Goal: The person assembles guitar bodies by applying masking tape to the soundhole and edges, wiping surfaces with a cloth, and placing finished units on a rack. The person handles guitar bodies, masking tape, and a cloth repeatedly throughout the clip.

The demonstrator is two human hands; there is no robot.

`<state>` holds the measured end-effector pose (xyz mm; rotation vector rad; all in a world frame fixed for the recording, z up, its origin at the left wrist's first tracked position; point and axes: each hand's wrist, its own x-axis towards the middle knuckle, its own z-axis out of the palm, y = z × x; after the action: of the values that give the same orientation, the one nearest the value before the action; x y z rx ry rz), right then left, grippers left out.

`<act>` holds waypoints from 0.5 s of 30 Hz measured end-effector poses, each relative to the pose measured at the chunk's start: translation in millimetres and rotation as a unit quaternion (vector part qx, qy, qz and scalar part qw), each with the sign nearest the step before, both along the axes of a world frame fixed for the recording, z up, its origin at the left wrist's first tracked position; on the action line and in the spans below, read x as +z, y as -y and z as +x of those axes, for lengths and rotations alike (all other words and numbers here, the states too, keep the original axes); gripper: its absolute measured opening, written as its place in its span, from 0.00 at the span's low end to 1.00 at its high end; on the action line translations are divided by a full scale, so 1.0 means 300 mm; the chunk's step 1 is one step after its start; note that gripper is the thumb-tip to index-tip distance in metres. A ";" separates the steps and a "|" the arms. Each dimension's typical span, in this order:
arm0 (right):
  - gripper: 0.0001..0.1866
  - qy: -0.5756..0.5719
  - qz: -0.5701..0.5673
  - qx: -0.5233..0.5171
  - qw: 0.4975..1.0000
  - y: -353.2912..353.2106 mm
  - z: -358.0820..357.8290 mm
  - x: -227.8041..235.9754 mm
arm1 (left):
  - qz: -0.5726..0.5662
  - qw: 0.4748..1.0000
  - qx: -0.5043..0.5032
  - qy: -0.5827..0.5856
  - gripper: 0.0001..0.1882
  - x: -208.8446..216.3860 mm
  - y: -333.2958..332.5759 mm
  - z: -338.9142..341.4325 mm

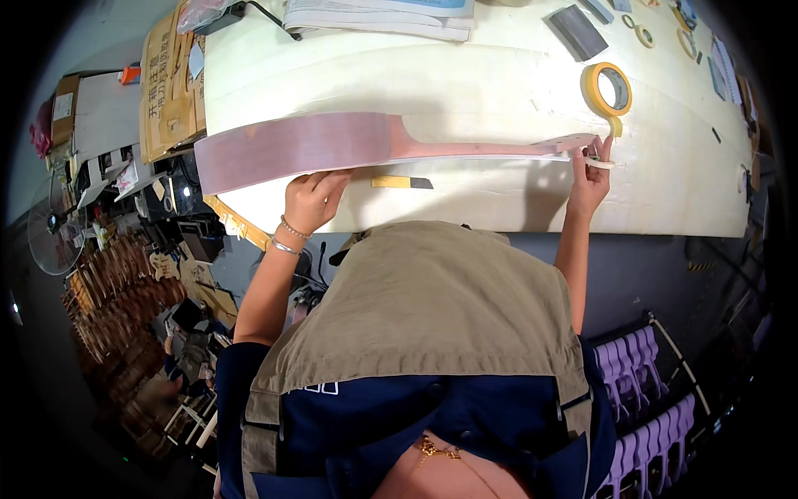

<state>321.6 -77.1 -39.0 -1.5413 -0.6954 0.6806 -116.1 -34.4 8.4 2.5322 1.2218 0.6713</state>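
An unfinished, pinkish guitar [295, 148] rests on its side across the table, its body to the left and its neck pointing right. My left hand [314, 200] is at the lower near edge of the body, fingers bent together against it. At the headstock [573, 143] is my right hand [590, 179], thumb and fingers raised around its end. A narrow whitish tape roll [600, 164] is held among those fingers. Just beyond stands a yellow tape roll [592, 87] with a loose tail. A flat yellow-and-grey tool [391, 181] lies near my left hand.
The pale table [482, 87] bears a stack of papers [378, 18] at the far side and a dark grey block [577, 33] at far right. Small tape rolls [645, 36] lie beyond. Cardboard [172, 91] stands at left. Purple guitar necks [632, 362] hang on a rack at lower right.
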 end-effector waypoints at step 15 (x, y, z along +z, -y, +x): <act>0.36 0.013 0.026 0.015 0.999 0.018 0.011 -0.042 | -0.022 0.997 -0.072 -0.033 0.24 0.030 -0.007 0.136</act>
<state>324.8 -82.4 -51.8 -1.4961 -0.7519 0.6617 -75.2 -32.3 17.3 2.5944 1.0498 0.5244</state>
